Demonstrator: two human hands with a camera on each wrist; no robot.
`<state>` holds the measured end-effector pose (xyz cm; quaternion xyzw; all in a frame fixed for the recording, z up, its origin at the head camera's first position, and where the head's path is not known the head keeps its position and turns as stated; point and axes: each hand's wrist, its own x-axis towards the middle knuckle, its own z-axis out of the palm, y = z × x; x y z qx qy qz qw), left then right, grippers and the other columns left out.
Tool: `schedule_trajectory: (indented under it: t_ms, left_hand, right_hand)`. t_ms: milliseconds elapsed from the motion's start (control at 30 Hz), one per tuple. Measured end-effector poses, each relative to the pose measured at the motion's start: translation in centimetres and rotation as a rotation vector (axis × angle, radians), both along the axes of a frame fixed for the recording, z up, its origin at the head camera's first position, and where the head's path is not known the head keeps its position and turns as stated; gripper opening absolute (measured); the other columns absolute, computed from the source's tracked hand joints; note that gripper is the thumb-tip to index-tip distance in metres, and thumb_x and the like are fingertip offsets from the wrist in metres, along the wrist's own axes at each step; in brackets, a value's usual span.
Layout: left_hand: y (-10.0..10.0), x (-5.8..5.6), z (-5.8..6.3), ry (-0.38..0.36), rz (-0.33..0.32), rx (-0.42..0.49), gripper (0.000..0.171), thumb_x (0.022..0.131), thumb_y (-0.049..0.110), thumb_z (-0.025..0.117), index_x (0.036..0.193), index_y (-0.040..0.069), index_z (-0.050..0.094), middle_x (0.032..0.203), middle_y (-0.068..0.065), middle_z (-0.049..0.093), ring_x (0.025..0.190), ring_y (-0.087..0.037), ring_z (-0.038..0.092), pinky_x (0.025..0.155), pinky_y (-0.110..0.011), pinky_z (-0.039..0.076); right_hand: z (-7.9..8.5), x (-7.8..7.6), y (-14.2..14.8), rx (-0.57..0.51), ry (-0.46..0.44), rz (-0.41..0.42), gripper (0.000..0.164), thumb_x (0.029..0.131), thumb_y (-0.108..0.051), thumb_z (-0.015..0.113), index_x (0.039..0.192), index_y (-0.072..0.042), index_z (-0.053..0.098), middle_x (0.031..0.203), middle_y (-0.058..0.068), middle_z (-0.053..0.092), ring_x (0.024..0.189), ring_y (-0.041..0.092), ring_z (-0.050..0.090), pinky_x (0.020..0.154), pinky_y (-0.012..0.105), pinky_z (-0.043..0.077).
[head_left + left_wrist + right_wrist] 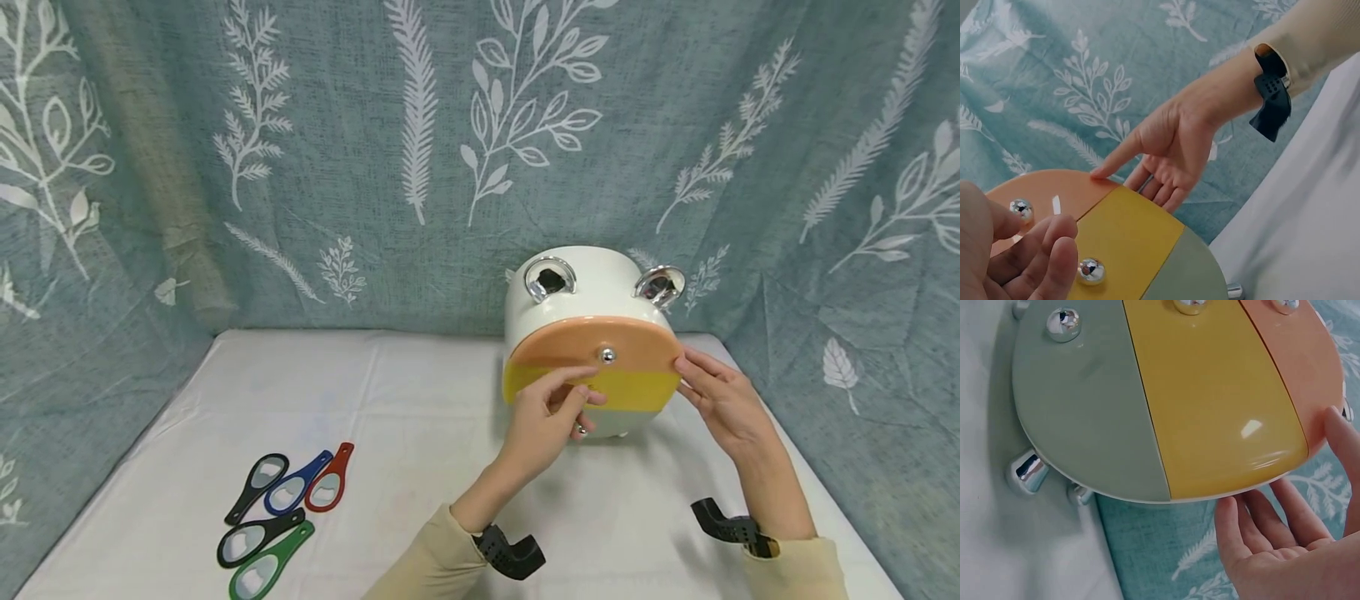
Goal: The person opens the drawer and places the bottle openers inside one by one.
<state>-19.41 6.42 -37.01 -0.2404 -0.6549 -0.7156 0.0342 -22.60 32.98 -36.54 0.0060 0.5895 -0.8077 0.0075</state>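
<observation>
A small frog-shaped drawer cabinet (585,287) in white stands on the table, with mirrored eyes and silver knobs. Its front has an orange drawer (558,340), a yellow drawer (637,390) and a pale green drawer (1088,406). Just below the orange drawer's knob (607,356) is my left hand (547,417), its fingers loosely bent and nothing held between them; one fingertip overlaps that knob in the left wrist view. My right hand (723,400) grips the cabinet's right side, thumb on the orange front's edge and fingers around the side.
Several magnifier-like flat tools with holed handles lie at the table's left: a black one (242,498), a blue one (306,481), a red one (337,471) and a green one (279,557) among them. A patterned curtain (337,167) hangs behind the white-covered table (420,400).
</observation>
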Motion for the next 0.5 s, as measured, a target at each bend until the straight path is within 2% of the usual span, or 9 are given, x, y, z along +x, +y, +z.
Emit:
schedule_trajectory:
  t_ms: [133, 233, 367, 500]
  left_hand:
    - [-0.5, 0.9, 1.1, -0.030, -0.001, -0.005, 0.027, 0.099, -0.003, 0.053, 0.124, -0.005, 0.063, 0.097, -0.022, 0.070, 0.065, -0.038, 0.065, 0.057, -0.045, 0.057]
    - [-0.8, 1.0, 1.3, -0.037, -0.011, 0.009, 0.027, 0.098, -0.004, 0.053, 0.123, -0.006, 0.062, 0.096, -0.023, 0.070, 0.068, -0.048, 0.064, 0.057, -0.045, 0.057]
    - [-0.9, 0.1, 0.0, -0.043, -0.036, 0.016, 0.027, 0.098, -0.004, 0.055, 0.125, -0.005, 0.063, 0.095, -0.024, 0.070, 0.068, -0.050, 0.063, 0.057, -0.045, 0.057]
    - [-0.7, -0.9, -1.7, -0.057, -0.038, 0.001, 0.028, 0.099, 0.001, 0.058, 0.126, 0.002, 0.064, 0.093, -0.020, 0.071, 0.066, -0.046, 0.064, 0.056, -0.042, 0.058]
  right_hand:
    - [-0.1, 0.1, -0.1, -0.006, 0.023, 0.000, 0.022, 0.092, -0.004, 0.069, 0.110, -0.015, 0.075, 0.112, -0.002, 0.068, 0.104, 0.011, 0.064, 0.089, 0.024, 0.050]
    - [-0.1, 0.2, -0.2, -0.013, 0.029, 0.003, 0.024, 0.091, -0.002, 0.069, 0.111, -0.014, 0.075, 0.113, -0.001, 0.068, 0.103, 0.012, 0.065, 0.090, 0.024, 0.050]
    - [-0.2, 0.3, -0.3, -0.011, 0.024, -0.002, 0.024, 0.091, -0.003, 0.070, 0.111, -0.015, 0.075, 0.113, -0.001, 0.068, 0.103, 0.012, 0.065, 0.090, 0.024, 0.050]
    - [-0.4, 0.5, -0.3, 0.000, 0.030, -0.009, 0.023, 0.091, -0.003, 0.070, 0.111, -0.015, 0.075, 0.112, -0.001, 0.068, 0.102, 0.011, 0.065, 0.090, 0.025, 0.050]
